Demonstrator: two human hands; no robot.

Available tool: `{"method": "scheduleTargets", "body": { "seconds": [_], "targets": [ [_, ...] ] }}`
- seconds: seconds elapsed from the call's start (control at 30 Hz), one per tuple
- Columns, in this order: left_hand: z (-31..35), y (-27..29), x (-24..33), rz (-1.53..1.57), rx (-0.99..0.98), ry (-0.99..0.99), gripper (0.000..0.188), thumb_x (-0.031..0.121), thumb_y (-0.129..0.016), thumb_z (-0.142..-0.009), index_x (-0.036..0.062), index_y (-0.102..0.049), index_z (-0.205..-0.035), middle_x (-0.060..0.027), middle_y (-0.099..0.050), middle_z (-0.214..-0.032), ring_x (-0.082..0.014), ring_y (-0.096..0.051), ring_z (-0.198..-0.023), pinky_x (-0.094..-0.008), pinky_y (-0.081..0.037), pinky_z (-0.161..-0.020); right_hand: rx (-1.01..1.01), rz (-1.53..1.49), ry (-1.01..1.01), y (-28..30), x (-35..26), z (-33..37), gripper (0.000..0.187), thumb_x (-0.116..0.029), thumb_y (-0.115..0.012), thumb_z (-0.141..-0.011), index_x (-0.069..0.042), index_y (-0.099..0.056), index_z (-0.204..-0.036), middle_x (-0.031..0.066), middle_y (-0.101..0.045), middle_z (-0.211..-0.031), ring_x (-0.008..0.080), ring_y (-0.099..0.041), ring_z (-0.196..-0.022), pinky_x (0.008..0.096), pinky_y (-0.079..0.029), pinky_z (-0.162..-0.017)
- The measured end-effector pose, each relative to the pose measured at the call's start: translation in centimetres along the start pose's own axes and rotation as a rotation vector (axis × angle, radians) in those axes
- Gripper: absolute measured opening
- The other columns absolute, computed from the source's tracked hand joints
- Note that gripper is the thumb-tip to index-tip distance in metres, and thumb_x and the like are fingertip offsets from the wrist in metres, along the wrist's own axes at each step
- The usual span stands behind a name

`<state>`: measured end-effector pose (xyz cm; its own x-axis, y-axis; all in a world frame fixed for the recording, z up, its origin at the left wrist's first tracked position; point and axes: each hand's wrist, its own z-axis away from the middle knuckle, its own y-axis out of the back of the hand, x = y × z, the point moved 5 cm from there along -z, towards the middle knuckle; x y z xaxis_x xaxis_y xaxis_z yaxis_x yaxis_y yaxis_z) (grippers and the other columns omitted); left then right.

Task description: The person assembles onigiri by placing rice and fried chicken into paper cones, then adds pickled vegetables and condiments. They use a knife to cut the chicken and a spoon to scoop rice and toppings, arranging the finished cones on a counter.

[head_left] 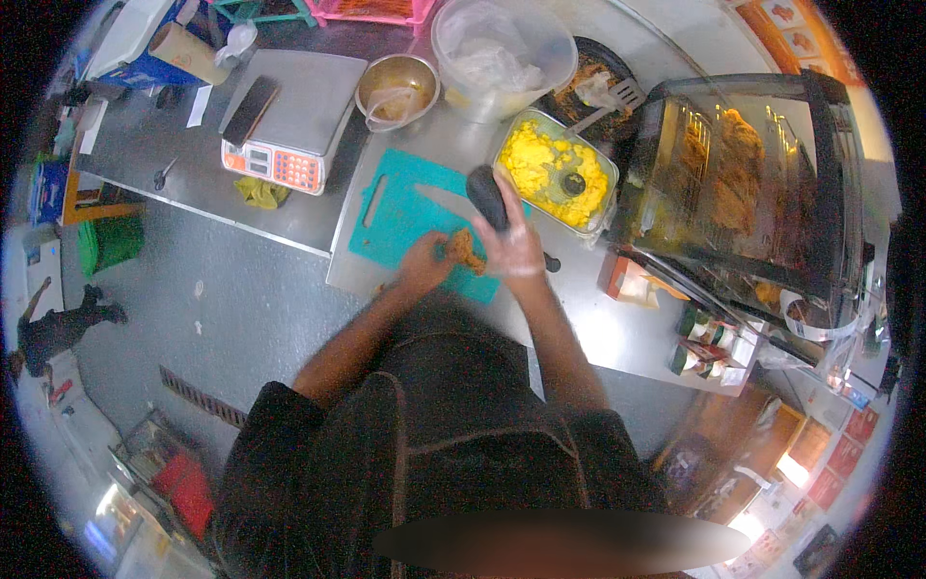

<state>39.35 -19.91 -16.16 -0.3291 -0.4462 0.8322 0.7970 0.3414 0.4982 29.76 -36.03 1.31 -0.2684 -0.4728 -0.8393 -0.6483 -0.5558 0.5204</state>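
A brown, crusty piece of fried chicken (468, 251) is over the near edge of the teal cutting board (397, 214). My left hand (424, 264) is closed with its fingertips on the chicken's left side. Just right of it, my right hand (516, 249), whitish on the palm, grips a smooth black oval object (487, 197) between thumb and fingers; its kind is unclear. A knife blade (446, 204) points left across the board. A dark handle end (552, 261) shows right of my right hand, and the part between is hidden by that hand.
Yellow food fills a metal tray (600, 228) at the right, near a glass display case (738, 174). Behind the board stand a steel bowl (397, 81), a large clear tub (502, 48) and a pan with a slotted turner (627, 93). A scale (299, 106) is left.
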Motion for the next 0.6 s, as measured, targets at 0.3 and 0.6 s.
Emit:
{"method": "scheduleTargets", "body": {
  "seconds": [0.3,0.6],
  "targets": [
    [2.1,6.6,-3.0,-0.014,0.123,0.026,0.041,0.021,-0.070,-0.099,0.0068,-0.060,-0.135,-0.0152,-0.069,-0.122,-0.0263,-0.067,-0.078,-0.0428,-0.056,-0.077,-0.585,0.433,-0.496,-4.9,3.7,5.2,0.068,-0.051,-0.060,-0.104,-0.035,-0.033,-0.165,0.0244,-0.075,-0.102,0.0473,-0.073,-0.090,0.0513,-0.058,-0.077],
    [3.3,7.3,-3.6,0.111,0.115,0.117,0.041,0.020,-0.071,-0.099,0.0048,-0.060,-0.135,-0.0162,-0.068,-0.125,-0.0262,-0.069,-0.080,-0.0424,-0.057,-0.076,-0.687,0.528,-0.530,-5.7,2.1,7.8,0.069,-0.057,-0.048,-0.107,-0.036,-0.021,-0.167,0.0226,-0.070,-0.128,0.0458,-0.072,-0.106,0.0584,-0.057,-0.089]
  ]
}}
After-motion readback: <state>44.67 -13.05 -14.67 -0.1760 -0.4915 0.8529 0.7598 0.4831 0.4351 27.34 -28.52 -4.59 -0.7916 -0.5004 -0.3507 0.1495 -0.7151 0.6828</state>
